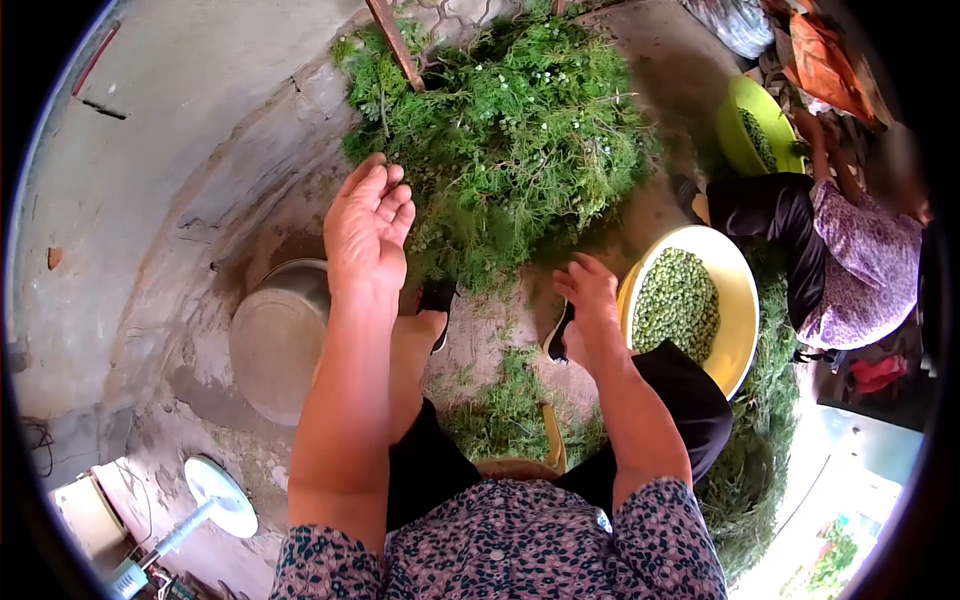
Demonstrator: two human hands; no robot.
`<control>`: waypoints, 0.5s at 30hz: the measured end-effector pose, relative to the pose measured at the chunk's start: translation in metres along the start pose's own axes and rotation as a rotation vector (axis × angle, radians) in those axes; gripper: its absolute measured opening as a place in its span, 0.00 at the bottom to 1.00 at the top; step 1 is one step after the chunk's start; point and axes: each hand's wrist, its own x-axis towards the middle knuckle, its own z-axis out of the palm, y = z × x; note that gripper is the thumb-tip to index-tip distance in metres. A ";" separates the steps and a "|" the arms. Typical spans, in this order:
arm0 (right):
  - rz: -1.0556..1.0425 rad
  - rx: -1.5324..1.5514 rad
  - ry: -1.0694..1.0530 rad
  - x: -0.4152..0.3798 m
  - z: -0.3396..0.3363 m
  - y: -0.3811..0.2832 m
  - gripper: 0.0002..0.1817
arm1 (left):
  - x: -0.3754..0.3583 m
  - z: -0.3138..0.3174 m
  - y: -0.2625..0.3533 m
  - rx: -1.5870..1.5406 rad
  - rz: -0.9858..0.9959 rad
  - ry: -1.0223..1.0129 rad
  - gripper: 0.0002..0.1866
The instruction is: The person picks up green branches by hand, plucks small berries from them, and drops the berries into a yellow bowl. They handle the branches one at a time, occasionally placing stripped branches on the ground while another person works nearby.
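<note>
My left hand (pixel 368 232) is raised at the near-left edge of a big heap of green conifer branches (pixel 520 130). Its palm is turned up with the fingers half curled and apart, and nothing shows in it. My right hand (pixel 592 302) hovers beside a yellow basin (pixel 738 300), its fingers loosely bent and apart, with no object visible in them. Many small green berries (pixel 676 305) lie in the basin, which looks tilted in this view. Pale berries dot the branches of the heap.
A large metal pot (pixel 280 340) stands at the left by the wall. Loose green sprigs (pixel 510 400) lie between my feet. At the right a seated person (pixel 865 260) reaches to a lime-green basin (pixel 745 125). A white fan (pixel 220 498) stands lower left.
</note>
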 end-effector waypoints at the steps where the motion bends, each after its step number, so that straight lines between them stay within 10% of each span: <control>1: 0.082 0.039 -0.015 0.018 0.009 0.009 0.20 | 0.001 -0.001 0.001 0.000 -0.023 -0.030 0.07; 15: 0.242 0.384 -0.067 0.178 0.088 0.063 0.30 | -0.008 0.027 0.003 0.073 -0.095 -0.040 0.10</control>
